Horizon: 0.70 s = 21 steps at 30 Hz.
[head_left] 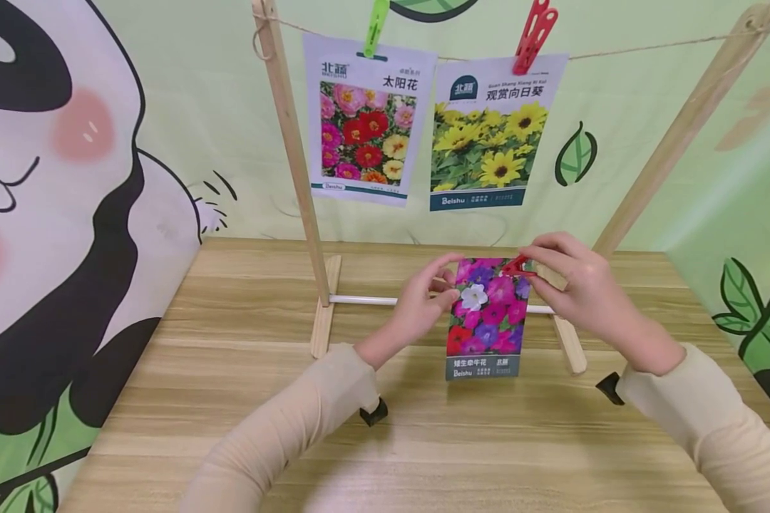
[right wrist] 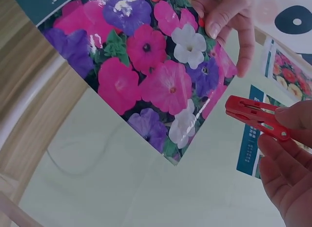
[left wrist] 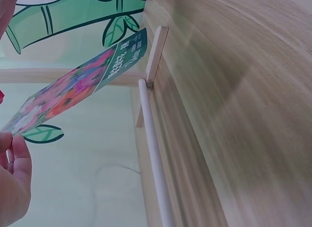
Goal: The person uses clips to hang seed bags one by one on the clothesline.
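A flower seed packet with pink, purple and white blooms hangs upright from my left hand. Thumb and fingers pinch it by its upper left edge. My right hand pinches a small red clothespin by its handle end, near the packet's upper right corner. In the right wrist view, a gap shows between the clothespin and the packet's edge. The left wrist view has the packet tilted, with the left fingers at its top edge.
Behind the hands, twine runs between two wooden posts. A green clothespin holds one packet there, and a red clothespin holds another. A white rod joins the stand's feet on the wooden table.
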Motion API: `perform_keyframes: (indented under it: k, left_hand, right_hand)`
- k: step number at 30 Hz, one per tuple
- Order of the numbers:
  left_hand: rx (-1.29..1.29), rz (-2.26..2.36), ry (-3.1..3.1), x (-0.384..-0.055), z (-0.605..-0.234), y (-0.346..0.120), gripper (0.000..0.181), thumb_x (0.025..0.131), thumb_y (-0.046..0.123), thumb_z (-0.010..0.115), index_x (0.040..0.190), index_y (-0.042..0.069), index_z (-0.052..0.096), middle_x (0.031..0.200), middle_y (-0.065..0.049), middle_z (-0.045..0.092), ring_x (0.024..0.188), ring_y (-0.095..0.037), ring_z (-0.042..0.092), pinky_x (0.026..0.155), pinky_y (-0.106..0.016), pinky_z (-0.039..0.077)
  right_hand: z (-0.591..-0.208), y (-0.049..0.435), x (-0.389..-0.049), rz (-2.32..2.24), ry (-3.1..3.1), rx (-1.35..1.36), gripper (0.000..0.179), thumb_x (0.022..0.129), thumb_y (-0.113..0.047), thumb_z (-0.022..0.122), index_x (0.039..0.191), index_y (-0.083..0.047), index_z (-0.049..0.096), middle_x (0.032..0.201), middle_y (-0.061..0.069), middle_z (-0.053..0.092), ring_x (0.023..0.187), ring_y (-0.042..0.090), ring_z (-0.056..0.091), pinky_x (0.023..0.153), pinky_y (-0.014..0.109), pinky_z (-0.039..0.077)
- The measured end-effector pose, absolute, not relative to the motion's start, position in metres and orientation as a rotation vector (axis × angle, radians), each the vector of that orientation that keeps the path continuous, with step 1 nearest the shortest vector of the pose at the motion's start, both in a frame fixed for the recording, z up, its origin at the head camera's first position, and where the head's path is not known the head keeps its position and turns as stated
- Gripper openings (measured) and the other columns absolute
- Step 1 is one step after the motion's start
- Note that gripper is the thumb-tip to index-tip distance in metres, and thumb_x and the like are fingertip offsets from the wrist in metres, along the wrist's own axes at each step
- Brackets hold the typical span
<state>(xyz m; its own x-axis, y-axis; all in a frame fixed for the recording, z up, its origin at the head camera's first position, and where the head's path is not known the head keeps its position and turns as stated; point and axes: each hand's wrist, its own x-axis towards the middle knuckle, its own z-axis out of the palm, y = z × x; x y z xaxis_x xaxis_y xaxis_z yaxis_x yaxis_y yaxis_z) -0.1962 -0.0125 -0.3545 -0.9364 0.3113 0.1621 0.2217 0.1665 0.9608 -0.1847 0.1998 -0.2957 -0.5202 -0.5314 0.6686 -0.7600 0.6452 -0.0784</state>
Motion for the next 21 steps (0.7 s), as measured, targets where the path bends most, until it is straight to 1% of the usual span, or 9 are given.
perform_keyframes:
  k: [3, 7, 12, 15, 19, 21]
  left_hand:
    - [0.537, 1.907, 2.353, -0.196, -0.351, -0.012, 0.048, 0.085, -0.005, 0.051, 0.129, 0.012, 0.044, 0.097, -0.012, 0.05, 0.085, -0.022, 0.057, 0.071, -0.032, 0.054]
    - [0.551, 1.903, 2.376, -0.195, -0.348, -0.011, 0.048, 0.085, -0.005, 0.051, 0.129, 0.012, 0.044, 0.097, -0.013, 0.051, 0.087, -0.024, 0.058, 0.069, -0.027, 0.053]
    - [0.566, 1.91, 2.389, -0.195, -0.344, -0.01, 0.048, 0.085, -0.006, 0.051, 0.129, 0.011, 0.044, 0.096, -0.012, 0.051, 0.087, -0.024, 0.058, 0.067, -0.021, 0.05]
    - [0.571, 1.908, 2.394, -0.196, -0.343, -0.009, 0.048, 0.085, -0.005, 0.051, 0.129, 0.011, 0.044, 0.096, -0.012, 0.051, 0.088, -0.024, 0.058, 0.067, -0.02, 0.05]
    - [0.592, 1.904, 2.407, -0.198, -0.343, -0.008, 0.047, 0.085, -0.005, 0.052, 0.129, 0.01, 0.044, 0.096, -0.013, 0.051, 0.089, -0.025, 0.059, 0.07, -0.022, 0.051]
    - [0.596, 1.905, 2.407, -0.202, -0.347, -0.007, 0.047, 0.085, -0.004, 0.052, 0.129, 0.011, 0.044, 0.096, -0.013, 0.052, 0.089, -0.025, 0.059, 0.072, -0.023, 0.051]
  right_hand:
    - [-0.292, 0.202, -0.186, 0.475, -2.24, 1.002, 0.034, 0.062, 0.01, 0.072, 0.095, 0.005, 0.066, 0.093, 0.014, 0.058, 0.08, 0.019, 0.057, 0.067, 0.009, 0.043]
    - [-0.289, 0.203, -0.188, 0.48, -2.194, 1.017, 0.033, 0.061, 0.01, 0.073, 0.093, 0.005, 0.066, 0.092, 0.015, 0.059, 0.078, 0.02, 0.057, 0.067, 0.009, 0.042]
    - [-0.284, 0.205, -0.189, 0.496, -2.173, 1.007, 0.035, 0.06, 0.011, 0.073, 0.094, 0.005, 0.066, 0.092, 0.015, 0.059, 0.079, 0.021, 0.057, 0.072, 0.007, 0.041]
    - [-0.281, 0.205, -0.189, 0.5, -2.176, 0.999, 0.035, 0.061, 0.011, 0.072, 0.094, 0.005, 0.066, 0.092, 0.015, 0.059, 0.079, 0.021, 0.057, 0.074, 0.005, 0.039]
    - [-0.278, 0.206, -0.189, 0.499, -2.179, 0.99, 0.034, 0.062, 0.011, 0.072, 0.094, 0.005, 0.066, 0.093, 0.015, 0.059, 0.08, 0.021, 0.057, 0.076, 0.003, 0.037]
    - [-0.277, 0.206, -0.19, 0.498, -2.179, 0.985, 0.033, 0.062, 0.01, 0.073, 0.094, 0.005, 0.066, 0.093, 0.015, 0.059, 0.08, 0.022, 0.057, 0.077, 0.002, 0.036]
